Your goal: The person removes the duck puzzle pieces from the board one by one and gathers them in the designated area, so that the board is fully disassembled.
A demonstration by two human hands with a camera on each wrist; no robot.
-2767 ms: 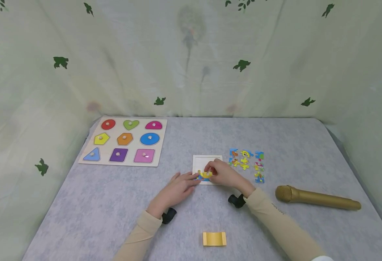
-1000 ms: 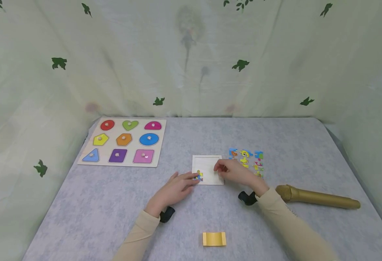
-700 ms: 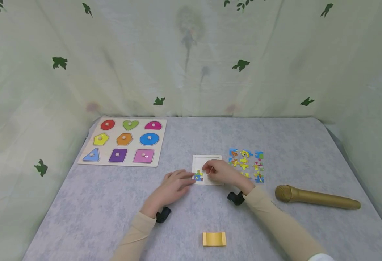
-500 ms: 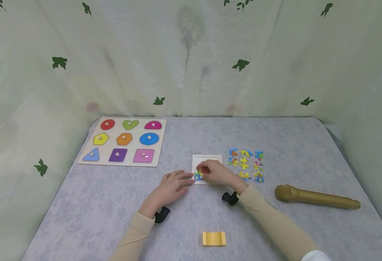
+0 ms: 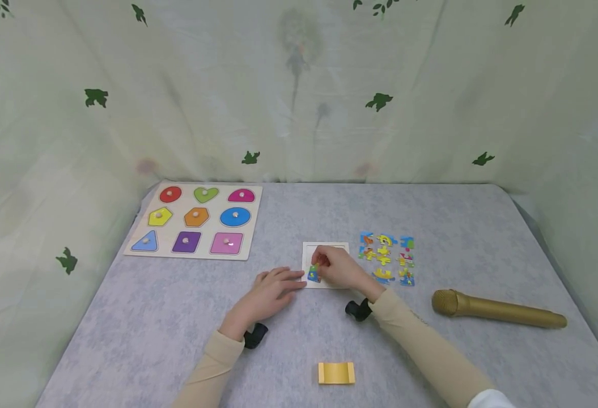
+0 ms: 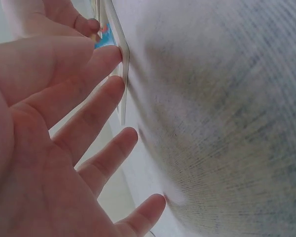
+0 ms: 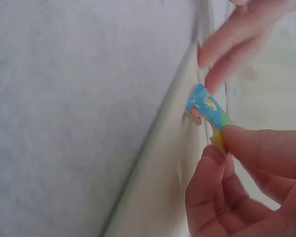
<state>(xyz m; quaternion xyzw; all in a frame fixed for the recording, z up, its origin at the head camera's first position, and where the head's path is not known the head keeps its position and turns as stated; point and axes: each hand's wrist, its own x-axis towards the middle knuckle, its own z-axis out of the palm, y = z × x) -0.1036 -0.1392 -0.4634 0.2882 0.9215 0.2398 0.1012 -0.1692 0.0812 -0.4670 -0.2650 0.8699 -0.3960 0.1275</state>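
My right hand (image 5: 343, 268) pinches a blue jigsaw puzzle piece (image 7: 206, 104) between thumb and fingers. That piece is tilted up over the lower left part of a small white puzzle tray (image 5: 325, 244); in the right wrist view its lower end is at the tray's floor. My left hand (image 5: 272, 292) lies spread at the left, its fingertips touching the tray's left edge in the left wrist view. To the right of the tray lie several loose puzzle pieces (image 5: 383, 255) in rough rows, including a yellow-and-blue piece (image 5: 383, 276) at the front.
A large shape board (image 5: 204, 249) with knobbed coloured shapes lies at the back left. A gold microphone (image 5: 503, 310) lies to the right of my right forearm. Nearer the front edge is a small yellow curved block (image 5: 336, 373).
My right hand has moved the yellow-and-blue piece from the tray to the loose pieces. It has come back left and now tilts up the blue piece; my left hand has drawn back slightly.
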